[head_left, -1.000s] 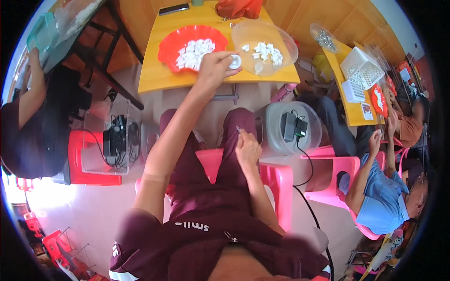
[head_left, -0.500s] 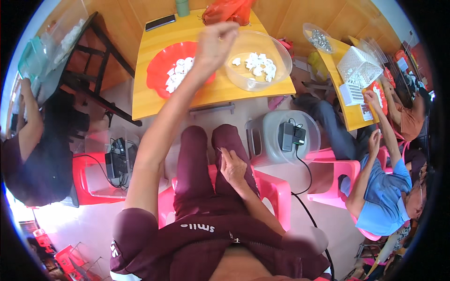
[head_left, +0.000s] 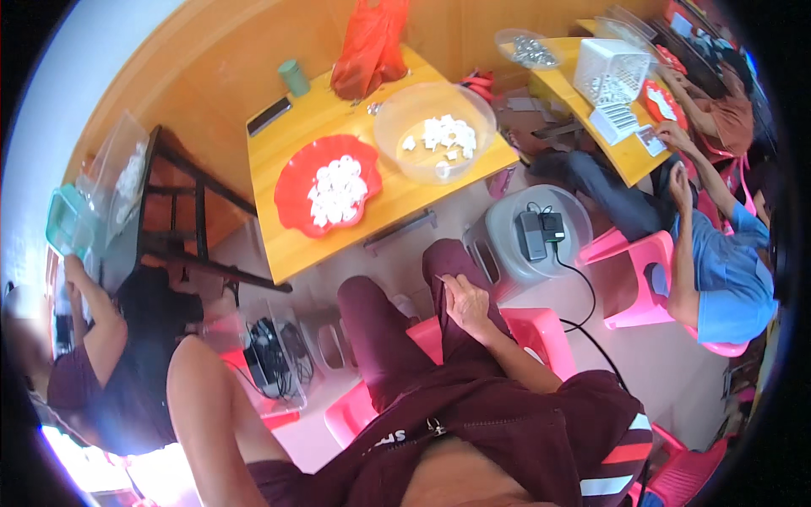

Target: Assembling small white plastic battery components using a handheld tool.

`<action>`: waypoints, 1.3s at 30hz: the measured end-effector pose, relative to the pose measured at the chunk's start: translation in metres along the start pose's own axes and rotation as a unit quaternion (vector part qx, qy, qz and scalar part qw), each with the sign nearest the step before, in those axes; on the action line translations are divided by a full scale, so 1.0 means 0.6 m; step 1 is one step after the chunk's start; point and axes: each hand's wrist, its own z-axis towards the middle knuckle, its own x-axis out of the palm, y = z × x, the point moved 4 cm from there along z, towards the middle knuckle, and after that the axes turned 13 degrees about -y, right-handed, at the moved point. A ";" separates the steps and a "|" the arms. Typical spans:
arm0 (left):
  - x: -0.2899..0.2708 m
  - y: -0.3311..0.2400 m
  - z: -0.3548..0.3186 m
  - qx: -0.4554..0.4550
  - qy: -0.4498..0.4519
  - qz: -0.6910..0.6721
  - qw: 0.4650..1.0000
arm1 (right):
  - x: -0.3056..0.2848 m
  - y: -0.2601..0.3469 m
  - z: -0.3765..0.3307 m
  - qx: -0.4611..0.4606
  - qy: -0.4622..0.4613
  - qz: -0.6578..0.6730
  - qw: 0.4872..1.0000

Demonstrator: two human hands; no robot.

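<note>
My right hand [head_left: 467, 306] rests over my right thigh, with thumb and fingers pinched on a thin, pale piece [head_left: 440, 277] too small to name. My left arm [head_left: 196, 380] is sharply bent at the lower left, and its hand is out of view. Ahead on the yellow table [head_left: 283, 245] lies a red scalloped dish [head_left: 291, 196] heaped with small white pieces [head_left: 340, 190]. Right of it, a clear round plastic bowl [head_left: 390, 156] holds more white pieces [head_left: 448, 133], scattered over its bottom.
A phone [head_left: 269, 117], a green cup [head_left: 294, 78] and a red plastic bag [head_left: 370, 51] stand along the far side. To the right, a grey stool [head_left: 507, 275] carries black devices with a cable [head_left: 591, 296]. Other people sit at tables on both sides.
My left hand has left the space above the table and gone out of view, its arm folding back. The view has tilted and shifted. My right hand keeps its pinch over the thigh.
</note>
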 end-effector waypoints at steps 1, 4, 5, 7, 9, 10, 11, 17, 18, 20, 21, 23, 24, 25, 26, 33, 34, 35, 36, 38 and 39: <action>0.003 -0.003 0.006 0.008 0.000 -0.008 1.000 | 0.002 0.001 0.001 0.008 0.000 0.010 1.000; 0.008 -0.011 0.025 0.029 -0.003 -0.028 0.999 | 0.004 0.000 -0.003 0.004 0.004 -0.001 1.000; 0.006 -0.015 0.029 0.032 -0.001 -0.034 0.999 | 0.003 0.001 -0.002 0.007 -0.004 -0.003 1.000; -0.001 -0.022 0.031 0.032 0.003 -0.040 0.999 | 0.004 -0.001 -0.001 0.005 0.015 -0.003 1.000; -0.013 -0.030 0.029 0.028 0.005 -0.040 0.999 | 0.003 0.000 -0.013 0.016 0.018 -0.011 1.000; -0.015 -0.032 0.032 0.032 0.000 -0.039 0.999 | 0.004 -0.006 -0.013 0.017 0.027 -0.014 0.999; -0.018 -0.035 0.035 0.036 -0.005 -0.038 0.999 | 0.008 -0.010 -0.014 0.018 0.038 -0.018 0.999; -0.050 -0.046 0.039 0.046 -0.004 -0.012 0.999 | 0.029 -0.009 -0.015 0.012 0.062 -0.055 0.997; -0.062 -0.047 0.041 0.043 0.005 -0.006 0.999 | 0.021 -0.006 -0.008 0.023 0.047 -0.037 0.998; -0.069 -0.052 0.034 0.041 0.004 0.006 0.999 | 0.024 -0.008 -0.003 0.013 0.035 -0.034 0.999; -0.071 -0.054 0.029 0.039 0.003 0.011 0.999 | 0.026 -0.008 -0.007 0.003 0.027 -0.029 0.999; -0.076 -0.057 0.023 0.038 0.001 0.018 0.999 | 0.027 -0.008 -0.008 -0.001 0.026 -0.018 1.000; -0.077 -0.059 0.020 0.037 0.000 0.021 0.999 | 0.026 -0.009 -0.009 -0.001 0.027 -0.019 0.999; -0.079 -0.061 0.018 0.036 0.000 0.024 0.999 | 0.026 -0.008 -0.010 0.000 0.028 -0.016 0.999; -0.080 -0.062 0.016 0.035 0.000 0.026 0.999 | 0.026 -0.006 -0.012 0.002 0.029 -0.013 0.999; -0.098 -0.076 -0.007 0.018 0.012 0.050 0.999 | 0.029 -0.001 -0.016 0.012 0.038 -0.002 0.999; -0.101 -0.075 -0.006 0.020 0.014 0.053 0.998 | 0.031 0.000 -0.016 0.009 0.032 -0.009 0.999; -0.104 -0.075 -0.004 0.021 0.018 0.057 0.998 | 0.030 0.000 -0.017 0.006 0.049 -0.032 0.998; -0.107 -0.074 -0.003 0.023 0.021 0.061 0.998 | 0.027 0.000 -0.015 0.004 0.065 -0.055 0.996; -0.108 -0.076 -0.009 0.019 0.026 0.065 0.997 | 0.022 -0.007 -0.008 0.009 0.027 -0.018 0.999; -0.108 -0.077 -0.012 0.017 0.028 0.067 0.997 | 0.024 -0.003 -0.016 0.001 0.016 -0.017 1.000</action>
